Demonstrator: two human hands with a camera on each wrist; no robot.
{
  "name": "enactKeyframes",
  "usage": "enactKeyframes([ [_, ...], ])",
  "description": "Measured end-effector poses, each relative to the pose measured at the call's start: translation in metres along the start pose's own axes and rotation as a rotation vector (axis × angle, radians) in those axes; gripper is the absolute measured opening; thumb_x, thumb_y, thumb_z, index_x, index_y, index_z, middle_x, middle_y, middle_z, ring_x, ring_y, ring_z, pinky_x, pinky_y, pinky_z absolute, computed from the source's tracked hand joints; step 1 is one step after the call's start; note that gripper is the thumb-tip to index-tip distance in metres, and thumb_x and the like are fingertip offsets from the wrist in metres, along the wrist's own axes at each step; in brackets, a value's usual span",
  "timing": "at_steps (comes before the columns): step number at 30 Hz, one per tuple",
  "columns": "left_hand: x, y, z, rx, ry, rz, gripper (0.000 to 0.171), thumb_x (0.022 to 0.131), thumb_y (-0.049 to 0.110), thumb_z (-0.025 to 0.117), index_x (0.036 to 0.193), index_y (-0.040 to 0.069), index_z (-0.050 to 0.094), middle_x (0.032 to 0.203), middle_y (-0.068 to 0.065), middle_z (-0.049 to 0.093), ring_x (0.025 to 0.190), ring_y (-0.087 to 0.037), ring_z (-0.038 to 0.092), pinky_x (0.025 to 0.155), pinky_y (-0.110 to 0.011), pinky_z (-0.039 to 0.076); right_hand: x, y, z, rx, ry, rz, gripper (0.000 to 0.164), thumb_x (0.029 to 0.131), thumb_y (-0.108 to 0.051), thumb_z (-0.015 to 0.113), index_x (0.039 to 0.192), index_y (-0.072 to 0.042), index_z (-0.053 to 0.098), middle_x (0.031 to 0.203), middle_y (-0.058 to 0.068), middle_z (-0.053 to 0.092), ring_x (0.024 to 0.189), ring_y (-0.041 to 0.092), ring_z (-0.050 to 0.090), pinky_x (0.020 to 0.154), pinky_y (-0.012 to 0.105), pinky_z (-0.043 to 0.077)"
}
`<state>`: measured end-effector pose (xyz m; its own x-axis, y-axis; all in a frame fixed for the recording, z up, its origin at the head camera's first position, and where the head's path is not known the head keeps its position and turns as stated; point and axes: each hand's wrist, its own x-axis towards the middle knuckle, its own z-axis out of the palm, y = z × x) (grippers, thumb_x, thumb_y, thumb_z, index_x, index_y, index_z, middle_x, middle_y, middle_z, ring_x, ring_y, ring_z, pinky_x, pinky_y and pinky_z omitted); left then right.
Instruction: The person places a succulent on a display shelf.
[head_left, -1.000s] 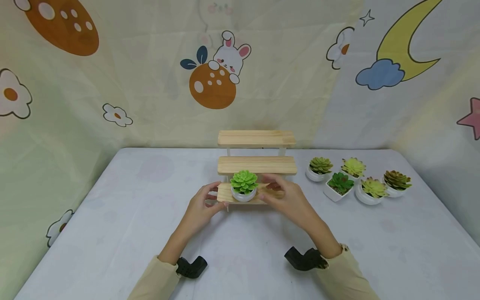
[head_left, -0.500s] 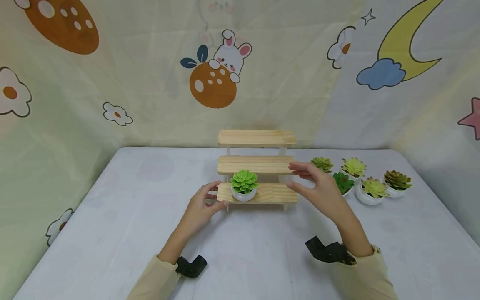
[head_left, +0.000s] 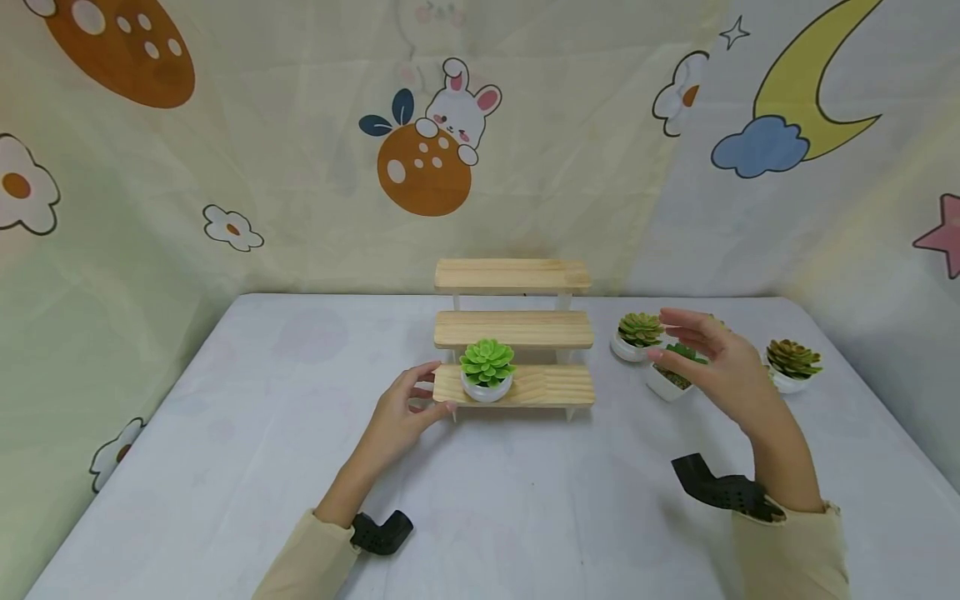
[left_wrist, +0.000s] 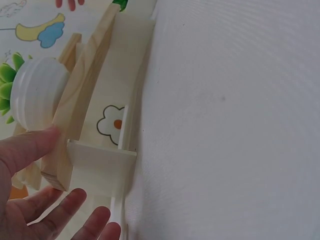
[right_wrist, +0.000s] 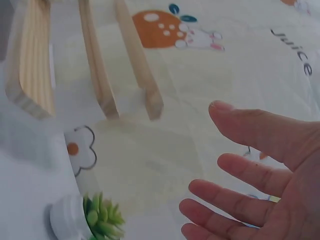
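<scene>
A three-tier wooden display stand point(head_left: 513, 329) has a bright green artificial succulent point(head_left: 487, 367) in a round white pot on its lowest shelf, left of the middle. My left hand point(head_left: 403, 412) holds that shelf's left end, the thumb point(left_wrist: 32, 147) against its front edge and the fingers around the end. My right hand point(head_left: 720, 367) hovers over the succulents at the right, fingers spread and nothing in them. Beneath it stands a dark green succulent in a square white pot point(head_left: 667, 385); an olive-green succulent point(head_left: 639, 329) is just left of it. The hand covers other pots.
A brownish succulent point(head_left: 793, 360) in a white pot stands at the right of the group. The white-covered table point(head_left: 315, 367) meets a printed cloth backdrop point(head_left: 570, 150) behind the stand. The two upper shelves carry nothing.
My right hand has moved right, from beside the potted succulent on the lowest shelf to above the group of succulents. My left hand has stayed at the shelf's left end.
</scene>
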<state>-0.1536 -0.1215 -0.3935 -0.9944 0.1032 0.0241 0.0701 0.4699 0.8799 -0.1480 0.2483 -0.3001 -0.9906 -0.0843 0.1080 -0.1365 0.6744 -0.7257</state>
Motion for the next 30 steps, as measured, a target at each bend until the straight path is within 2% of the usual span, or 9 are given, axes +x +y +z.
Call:
enactKeyframes([
  [8, 0.000, 0.001, 0.000, 0.001, 0.002, -0.012, 0.064, 0.079, 0.028, 0.074, 0.136, 0.017, 0.045, 0.124, -0.006, 0.054, 0.106, -0.021, 0.056, 0.086, -0.037, 0.047, 0.000, 0.029, -0.020, 0.066, -0.060, 0.068, 0.072, 0.089, -0.035, 0.062, 0.147, -0.015, 0.025, 0.147, 0.020, 0.030, 0.132, 0.045, 0.029, 0.095, 0.064, 0.030],
  [17, -0.001, 0.002, -0.001, 0.003, -0.005, -0.024, 0.063, 0.080, 0.030, 0.073, 0.135, 0.018, 0.044, 0.124, -0.005, 0.053, 0.107, -0.020, 0.055, 0.087, -0.037, 0.047, 0.005, 0.051, -0.019, 0.087, -0.131, 0.155, 0.084, 0.087, -0.040, 0.063, 0.150, -0.014, 0.014, 0.153, 0.022, 0.015, 0.134, 0.052, 0.018, 0.097, 0.067, 0.024],
  [23, 0.000, 0.002, 0.000, 0.004, 0.002, -0.016, 0.063, 0.080, 0.029, 0.073, 0.135, 0.017, 0.045, 0.123, -0.006, 0.053, 0.106, -0.021, 0.056, 0.086, -0.038, 0.048, 0.008, 0.061, -0.015, 0.086, -0.156, 0.167, 0.087, 0.087, -0.041, 0.063, 0.149, -0.008, 0.012, 0.153, 0.023, 0.012, 0.133, 0.054, 0.017, 0.098, 0.067, 0.022],
  [30, 0.000, 0.001, 0.000, 0.017, 0.006, -0.007, 0.065, 0.079, 0.030, 0.074, 0.135, 0.016, 0.045, 0.123, -0.006, 0.054, 0.106, -0.021, 0.056, 0.086, -0.037, 0.048, 0.011, 0.067, -0.008, 0.047, -0.153, 0.165, 0.087, 0.086, -0.041, 0.063, 0.150, -0.011, 0.013, 0.153, 0.021, 0.017, 0.132, 0.052, 0.022, 0.097, 0.065, 0.025],
])
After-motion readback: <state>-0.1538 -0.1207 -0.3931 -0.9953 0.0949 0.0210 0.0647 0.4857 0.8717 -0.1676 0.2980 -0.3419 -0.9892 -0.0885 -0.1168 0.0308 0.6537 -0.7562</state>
